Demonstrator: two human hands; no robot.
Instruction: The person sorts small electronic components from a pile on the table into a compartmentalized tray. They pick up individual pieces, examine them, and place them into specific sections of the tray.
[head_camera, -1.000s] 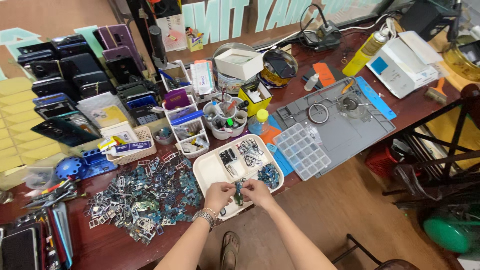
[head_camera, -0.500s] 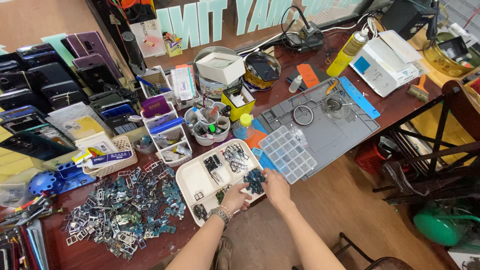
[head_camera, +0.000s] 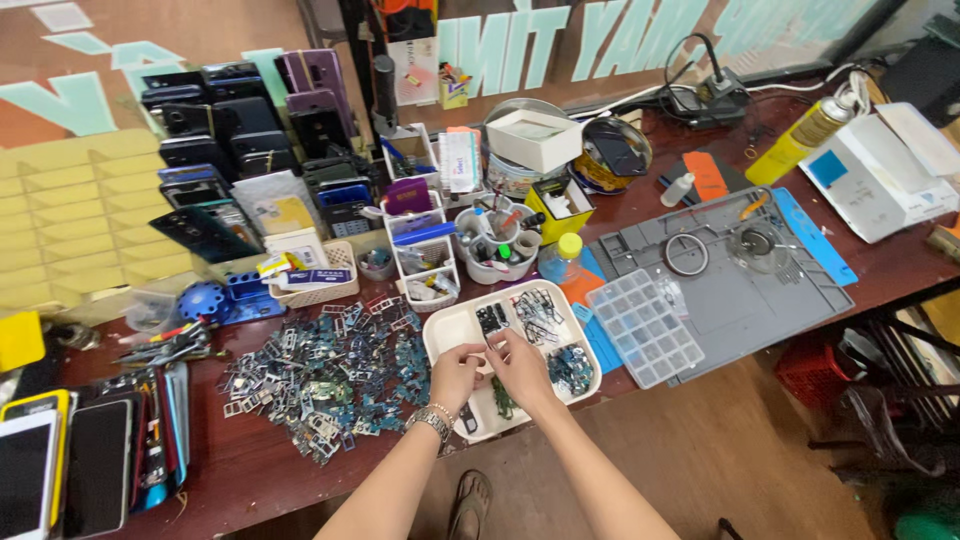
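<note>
My left hand (head_camera: 456, 374), with a metal watch on its wrist, and my right hand (head_camera: 521, 367) meet over a white sectioned tray (head_camera: 446, 327) at the table's front edge. The fingertips of both pinch one tiny part between them; it is too small to identify. The tray's sections hold small dark metal parts, blue-green circuit pieces (head_camera: 570, 368) and a few green pieces (head_camera: 503, 398). Left of the tray spreads a heap of small metal frames and blue-green boards (head_camera: 325, 376).
A clear compartment box (head_camera: 645, 327) and a grey work mat (head_camera: 726, 276) lie to the right. Phones (head_camera: 60, 470) lie at the left edge, phone cases (head_camera: 235, 140) stand behind, small bins and cups (head_camera: 425, 250) mid-table, a yellow spray can (head_camera: 808, 130) far right.
The view has shifted and the hands have drawn together over the tray's middle. My right hand left the blue-green pieces on the tray's right side and now pinches a tiny part with the left.
</note>
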